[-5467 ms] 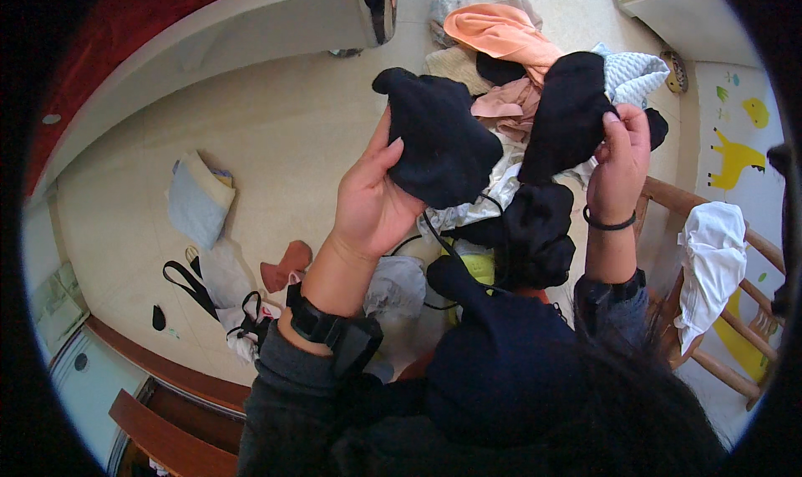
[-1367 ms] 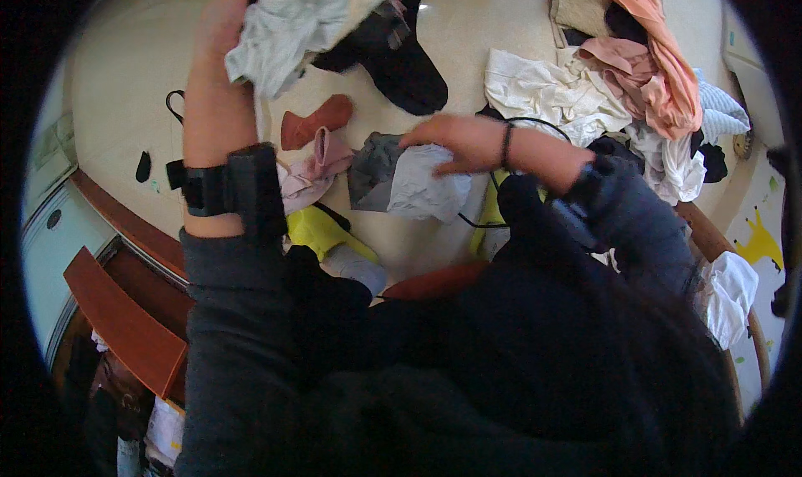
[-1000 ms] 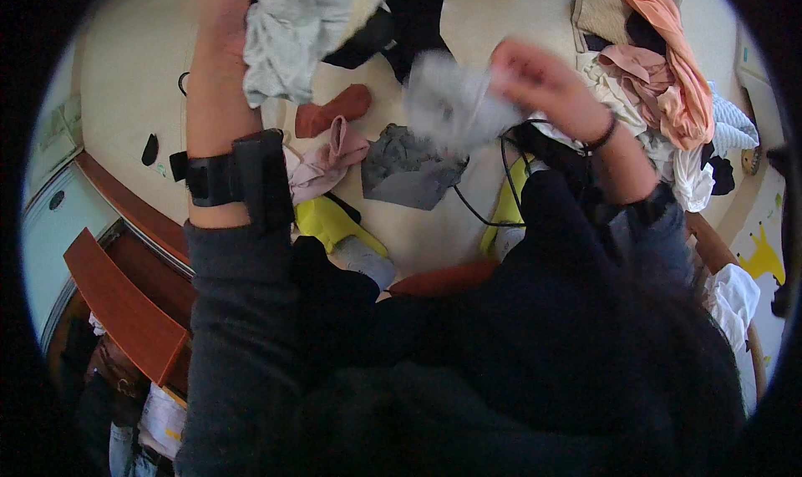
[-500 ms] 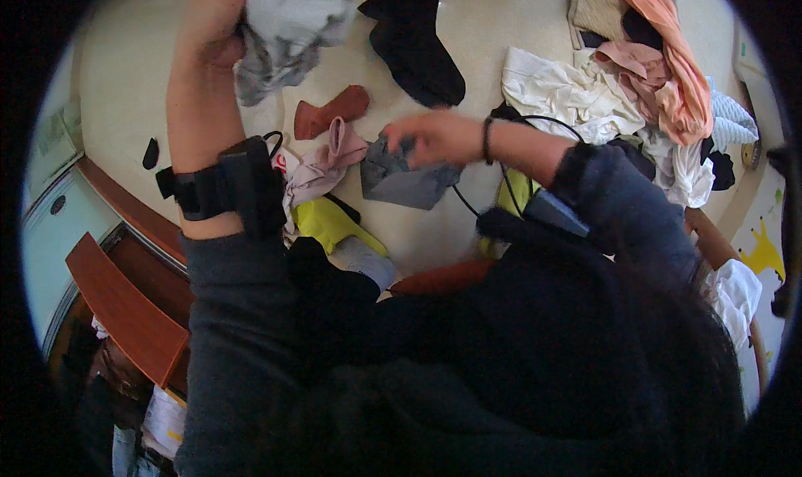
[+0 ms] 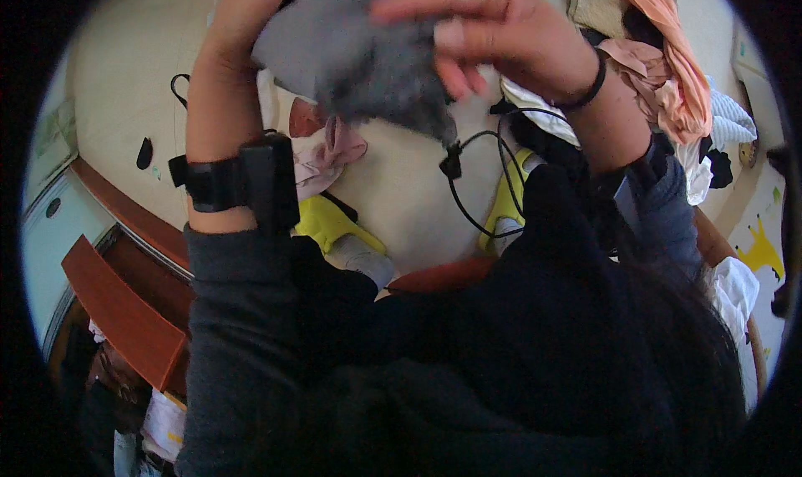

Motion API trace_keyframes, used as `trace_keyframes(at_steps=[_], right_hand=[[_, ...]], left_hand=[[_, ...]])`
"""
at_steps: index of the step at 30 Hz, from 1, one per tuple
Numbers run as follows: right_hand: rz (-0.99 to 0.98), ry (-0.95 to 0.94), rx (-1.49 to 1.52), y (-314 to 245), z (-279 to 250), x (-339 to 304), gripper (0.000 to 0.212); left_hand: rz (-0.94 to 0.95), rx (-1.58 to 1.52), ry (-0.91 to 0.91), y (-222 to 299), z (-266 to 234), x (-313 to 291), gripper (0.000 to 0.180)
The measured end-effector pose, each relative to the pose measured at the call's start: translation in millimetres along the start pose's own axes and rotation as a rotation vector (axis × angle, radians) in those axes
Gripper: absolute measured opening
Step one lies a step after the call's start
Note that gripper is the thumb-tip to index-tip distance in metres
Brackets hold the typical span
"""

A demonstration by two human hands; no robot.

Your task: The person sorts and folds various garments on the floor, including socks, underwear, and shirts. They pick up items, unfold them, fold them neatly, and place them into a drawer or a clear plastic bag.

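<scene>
Nearest, yellow slippers (image 5: 330,226) and a black cable (image 5: 476,176) on the floor, then, raised above them, left hand (image 5: 246,17) and right hand (image 5: 493,30) both gripping a grey cloth (image 5: 359,59), with a pink garment (image 5: 322,155) beneath and a clothes pile (image 5: 668,76) beyond.

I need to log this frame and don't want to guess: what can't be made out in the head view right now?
- Grey cloth: motion-blurred; what kind of garment it is can't be told.
- Left hand: fingers cut off by the top edge and hidden behind the cloth.
- Right hand: its grip on the cloth is unclear.
- Pink garment: partly hidden by the left forearm.
- Clothes pile: bent and cut by the fisheye rim.
</scene>
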State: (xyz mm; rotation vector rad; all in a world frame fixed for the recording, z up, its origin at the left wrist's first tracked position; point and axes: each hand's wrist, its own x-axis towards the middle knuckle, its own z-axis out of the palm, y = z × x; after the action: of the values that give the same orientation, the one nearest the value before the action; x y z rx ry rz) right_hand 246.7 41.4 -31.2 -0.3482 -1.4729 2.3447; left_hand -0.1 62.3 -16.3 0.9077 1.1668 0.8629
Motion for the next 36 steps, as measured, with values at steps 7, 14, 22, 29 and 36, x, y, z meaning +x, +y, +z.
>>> trace_keyframes(at_steps=[7,14,22,29,36], right_hand=[[-0.111,0.337,0.138,-13,-30,-14,0.045],[0.699,0.653,-1.104,63,-88,-115,0.054],[0.589,0.787,-0.744,93,-75,-160,0.024],[-0.159,0.761,0.325,13,-47,-130,0.039],[-0.353,0.658,0.575,3,-35,-115,0.042]], left_hand=[[0.070,0.253,-0.196,-23,40,-1,0.052],[-0.071,-0.261,0.306,19,-20,10,0.036],[0.024,-0.381,0.121,32,-77,3,0.039],[-0.103,-0.392,0.135,16,-15,12,0.035],[-0.173,-0.578,0.024,0,24,15,0.034]])
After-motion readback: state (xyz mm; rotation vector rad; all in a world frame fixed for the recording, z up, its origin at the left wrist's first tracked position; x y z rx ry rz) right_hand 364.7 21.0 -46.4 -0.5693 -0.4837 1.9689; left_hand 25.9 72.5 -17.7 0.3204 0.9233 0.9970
